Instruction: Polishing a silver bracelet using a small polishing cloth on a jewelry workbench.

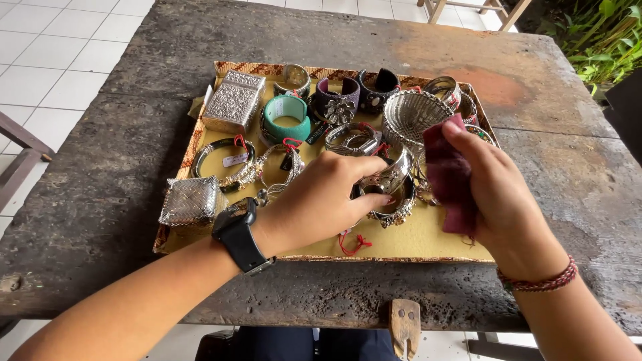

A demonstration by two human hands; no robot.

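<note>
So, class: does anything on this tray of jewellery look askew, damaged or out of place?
Nothing is clearly damaged. The bangles lie crowded and overlapping on the tray. The left hand grips a silver bangle; the right hand holds a dark red cloth.

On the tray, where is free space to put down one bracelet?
The tray is bare along its near edge, below the right hand and right of the left hand. The far half, from the embossed box to the woven bowl, is crowded.

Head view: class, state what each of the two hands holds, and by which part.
The left hand grips a wide silver bangle by its near rim over the tray; the right hand pinches a dark red cloth by its upper edge.
</note>
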